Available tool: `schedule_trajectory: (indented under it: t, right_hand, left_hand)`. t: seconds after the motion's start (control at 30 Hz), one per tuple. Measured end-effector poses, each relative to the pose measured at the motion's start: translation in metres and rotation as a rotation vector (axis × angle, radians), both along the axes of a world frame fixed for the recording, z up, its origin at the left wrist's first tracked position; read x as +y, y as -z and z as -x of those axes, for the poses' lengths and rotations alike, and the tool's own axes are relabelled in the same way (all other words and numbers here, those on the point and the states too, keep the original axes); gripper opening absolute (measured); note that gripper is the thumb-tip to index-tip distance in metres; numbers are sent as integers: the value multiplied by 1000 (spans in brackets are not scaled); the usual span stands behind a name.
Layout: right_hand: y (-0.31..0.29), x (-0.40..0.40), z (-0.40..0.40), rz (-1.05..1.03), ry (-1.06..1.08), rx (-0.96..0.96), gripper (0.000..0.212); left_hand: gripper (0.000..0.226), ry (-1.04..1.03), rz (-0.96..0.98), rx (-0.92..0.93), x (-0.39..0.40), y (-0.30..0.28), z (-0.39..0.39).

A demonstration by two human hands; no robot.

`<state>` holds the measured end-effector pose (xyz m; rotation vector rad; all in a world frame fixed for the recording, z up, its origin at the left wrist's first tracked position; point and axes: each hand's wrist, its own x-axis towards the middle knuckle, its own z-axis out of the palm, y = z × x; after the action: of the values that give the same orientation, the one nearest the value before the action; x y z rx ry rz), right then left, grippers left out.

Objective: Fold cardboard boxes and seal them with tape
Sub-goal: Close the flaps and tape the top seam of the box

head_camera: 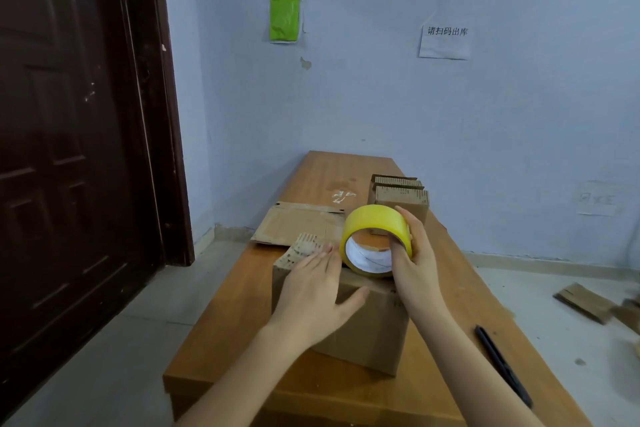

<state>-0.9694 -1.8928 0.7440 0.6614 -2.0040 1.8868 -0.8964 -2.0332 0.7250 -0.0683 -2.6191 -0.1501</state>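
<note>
Two hands work over the cardboard box (349, 319) that stands on your wooden table (214, 333), close to its near edge. Your left hand (313, 291) lies flat on the box top with fingers straight and spread, thumb angled out toward the right. Your right hand (414, 262) grips the yellow tape roll (375, 239), thumb hooked through its core and fingers wrapped over the outer rim; the roll stands on edge, touching the far top edge of the box. Behind the box, a flattened carton (298, 224) lies at the table's left edge, partly overhanging it. Farther back on the right stand two small folded boxes (398, 194), just beyond the roll. A black pen (502, 364) lies along the table's right edge, beside your right forearm. Off the table, cardboard scraps (585, 302) lie on the floor to the right. A dark door (76, 149) stands to your left.
</note>
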Motion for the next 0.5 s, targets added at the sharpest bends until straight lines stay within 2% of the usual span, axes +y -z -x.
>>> schedule_trajectory:
  t: [0.13, 0.23, 0.33, 0.4, 0.5]
  right_hand:
    - [1, -4, -4, 40, 67, 10, 46]
    - [5, -8, -3, 243, 172, -30, 42]
    - [6, -12, -2, 421, 219, -109, 38]
    - [7, -11, -1, 387, 209, -111, 32]
    - [11, -3, -4, 213, 159, -38, 30]
  left_hand:
    - [82, 11, -1, -24, -5, -2, 1]
    - [97, 5, 41, -22, -8, -3, 3]
    - [99, 12, 50, -31, -12, -1, 3]
    - [100, 8, 52, -33, -12, -1, 1]
    - [101, -1, 58, -13, -9, -3, 1]
